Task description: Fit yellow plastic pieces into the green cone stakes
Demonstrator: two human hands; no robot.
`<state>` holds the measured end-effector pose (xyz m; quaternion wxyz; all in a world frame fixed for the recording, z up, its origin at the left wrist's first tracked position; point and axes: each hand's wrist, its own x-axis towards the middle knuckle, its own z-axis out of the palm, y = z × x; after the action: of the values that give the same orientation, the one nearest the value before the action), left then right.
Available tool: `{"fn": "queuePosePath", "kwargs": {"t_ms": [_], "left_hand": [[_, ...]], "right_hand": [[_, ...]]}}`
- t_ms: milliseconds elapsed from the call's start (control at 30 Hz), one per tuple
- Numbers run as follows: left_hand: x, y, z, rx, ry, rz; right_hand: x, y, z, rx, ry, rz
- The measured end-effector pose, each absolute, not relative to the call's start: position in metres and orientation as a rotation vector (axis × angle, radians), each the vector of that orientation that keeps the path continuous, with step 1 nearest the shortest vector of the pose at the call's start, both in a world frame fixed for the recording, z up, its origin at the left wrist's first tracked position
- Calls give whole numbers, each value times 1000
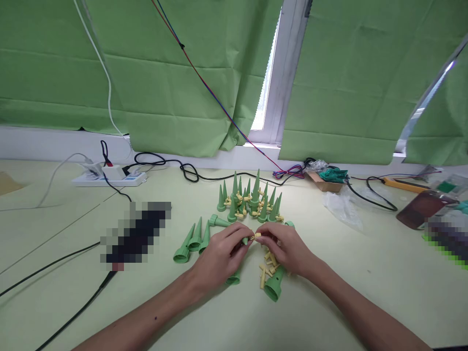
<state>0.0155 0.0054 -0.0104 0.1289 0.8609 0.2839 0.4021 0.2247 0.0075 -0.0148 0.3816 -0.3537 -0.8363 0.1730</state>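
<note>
My left hand (pixel 223 249) is closed around a green plastic spike (pixel 244 241), mostly hidden by the fingers. Opposite it, my right hand (pixel 287 245) pinches a small yellow valve fitting (pixel 258 235) close to the spike's visible end; whether the two are joined, I cannot tell. Below my right hand lies a pile of loose yellow fittings (pixel 269 263) beside a hollow green spike (pixel 275 283). To the left of my left hand, several bare green spikes (pixel 188 243) rest on the table. Beyond both hands stands a cluster of upright spikes (pixel 252 200) with yellow fittings among them.
At the back left is a white power strip (pixel 109 178), with a blurred dark object (pixel 139 234) nearer. A small cardboard box (pixel 325 181), a clear plastic bag (pixel 341 209) and a dark red bottle (pixel 420 208) are on the right. Cables (pixel 219 179) run along the wall.
</note>
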Motion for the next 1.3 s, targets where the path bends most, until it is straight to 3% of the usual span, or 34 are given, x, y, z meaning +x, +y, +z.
{"fn": "queuePosePath", "kwargs": {"t_ms": [1300], "left_hand": [[17,2,-12,2535,844,1171]], "right_hand": [[225,6,-13,-948,-2158,412]]}}
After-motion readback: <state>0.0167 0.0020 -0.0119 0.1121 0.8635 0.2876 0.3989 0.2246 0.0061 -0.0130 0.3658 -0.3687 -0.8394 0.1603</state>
